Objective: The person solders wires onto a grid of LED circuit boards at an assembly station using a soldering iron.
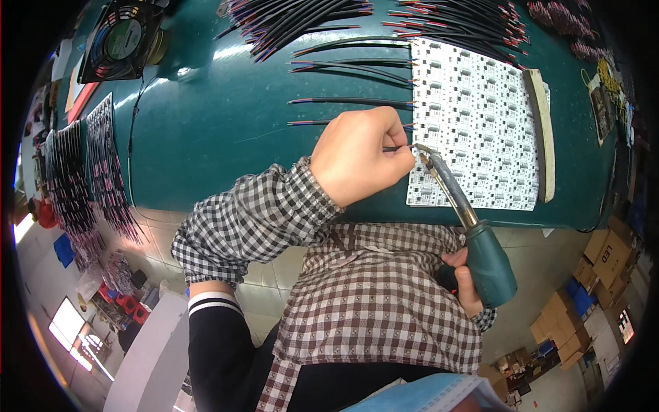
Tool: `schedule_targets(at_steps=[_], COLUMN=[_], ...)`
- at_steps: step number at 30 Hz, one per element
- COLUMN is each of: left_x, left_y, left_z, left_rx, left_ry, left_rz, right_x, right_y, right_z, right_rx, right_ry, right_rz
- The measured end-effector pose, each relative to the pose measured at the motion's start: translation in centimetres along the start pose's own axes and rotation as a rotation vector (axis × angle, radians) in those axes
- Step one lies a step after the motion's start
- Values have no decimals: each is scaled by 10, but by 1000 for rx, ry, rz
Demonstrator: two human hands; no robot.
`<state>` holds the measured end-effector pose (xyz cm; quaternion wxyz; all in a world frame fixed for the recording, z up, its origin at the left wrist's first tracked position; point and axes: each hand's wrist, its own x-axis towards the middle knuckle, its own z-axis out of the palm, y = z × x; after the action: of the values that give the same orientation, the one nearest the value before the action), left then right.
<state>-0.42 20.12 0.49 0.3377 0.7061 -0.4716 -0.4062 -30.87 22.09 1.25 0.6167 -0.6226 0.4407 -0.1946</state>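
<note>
My left hand (364, 156) pinches a thin black cable (391, 148) near its end, at the left edge of a white circuit board panel (473, 123) printed with rows of small parts. In my right hand (469, 288) is a soldering iron (491, 268) with a green handle, gripped from below. Its tip (424, 148) meets the panel's edge right beside the cable end; whether it touches the wire is too small to tell. Farther back, several black cables (350, 101) lie with one end on the same edge of the panel.
Loose bundles of black cables (302, 24) and red-tipped cables (460, 24) lie at the far side of the green table (206, 137). A light bar (541, 134) rests along the panel's right edge. A black fan (123, 38) stands far left, and cables hang over the left edge.
</note>
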Motion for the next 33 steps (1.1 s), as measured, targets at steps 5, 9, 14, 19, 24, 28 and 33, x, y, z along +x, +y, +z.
schedule_targets(at_steps=[5,9,14,19,24,28,33], left_x=[0,1,4,13,17,14,14], left_y=[-1,-2,4,1,5,4,3], left_z=[0,-1,-7,-17,-17,-18,-15], left_rx=[19,25,22,30,87,54,40], left_ry=[-1,0,-56,-182,-200,-169,-169], left_rz=[4,16,-7,72,82,60,44], right_x=[14,11,7,12,9,5,5], right_y=[-22,-28,-19,-15,-24,-10,-7], right_z=[-1,1,3,-5,3,-2,-4], right_rx=[28,95,218,128,127,186,163], right_ry=[-79,-40,52,-131,-40,-94,-121], right_rz=[17,55,37,-190,-30,-17,-27])
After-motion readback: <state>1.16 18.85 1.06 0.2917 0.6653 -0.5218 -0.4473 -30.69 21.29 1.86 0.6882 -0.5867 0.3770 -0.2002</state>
